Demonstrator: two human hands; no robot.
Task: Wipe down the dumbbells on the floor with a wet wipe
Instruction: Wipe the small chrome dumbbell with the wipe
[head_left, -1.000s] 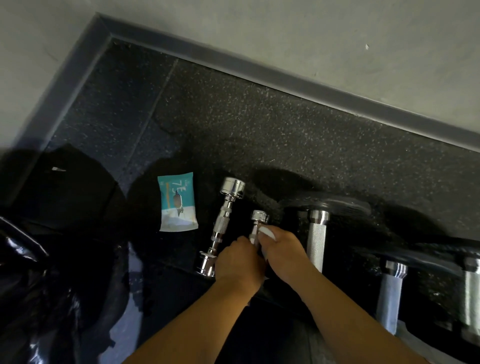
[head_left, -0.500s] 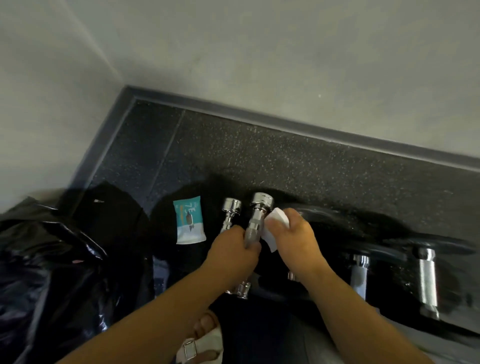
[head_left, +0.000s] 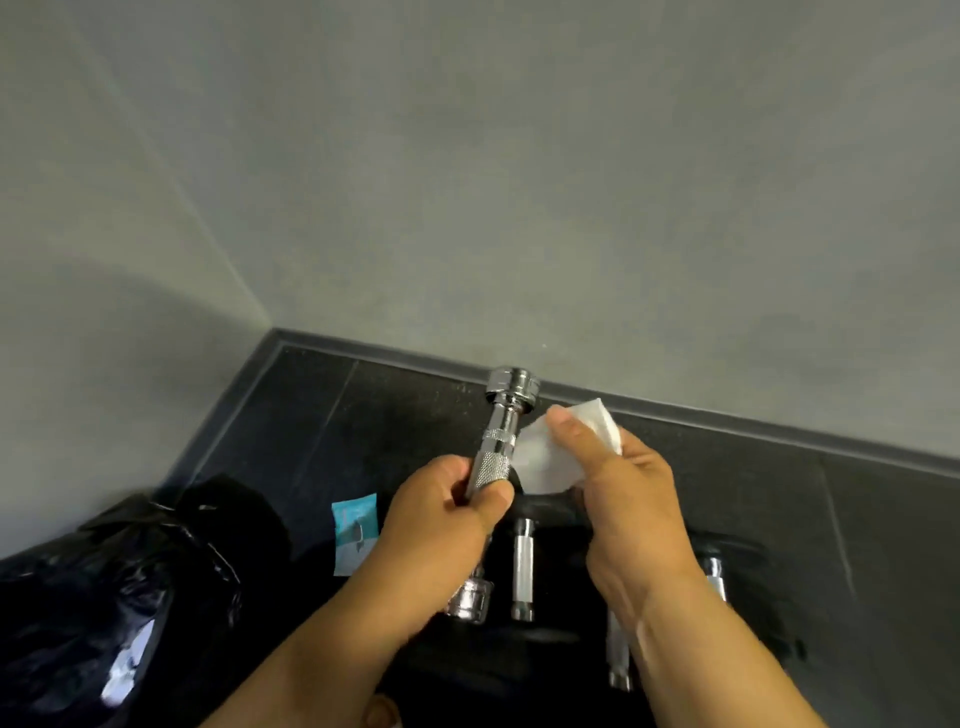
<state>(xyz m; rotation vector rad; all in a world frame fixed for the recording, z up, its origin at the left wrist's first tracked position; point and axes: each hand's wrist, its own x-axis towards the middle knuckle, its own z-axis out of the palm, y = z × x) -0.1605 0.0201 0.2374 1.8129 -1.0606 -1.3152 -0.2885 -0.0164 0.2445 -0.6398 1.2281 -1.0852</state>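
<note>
Dumbbell (head_left: 496, 447), small and chrome, is held clear of the floor (head_left: 727, 467), tilted with its upper head toward the wall. The left hand (head_left: 441, 514) grips the knurled handle at its lower part, fingers curled round it. The right hand (head_left: 628, 493) pinches a folded white wipe (head_left: 550, 457) between thumb and fingers, just beside the upper handle. Whether the wipe touches the metal cannot be told.

Recommended procedure: wrap the wipe round the exposed handle and upper head. Draw it along while the left hand turns the bar, then shift the grip to reach the covered section and lower head. Wet chrome is likely slippery, so a firm grip is advised.

Other dumbbells (head_left: 522, 566) lie on the floor beneath the hands. A teal packet (head_left: 353, 535) lies left of them, and a black bag (head_left: 104, 597) sits at the floor's left edge.
</note>
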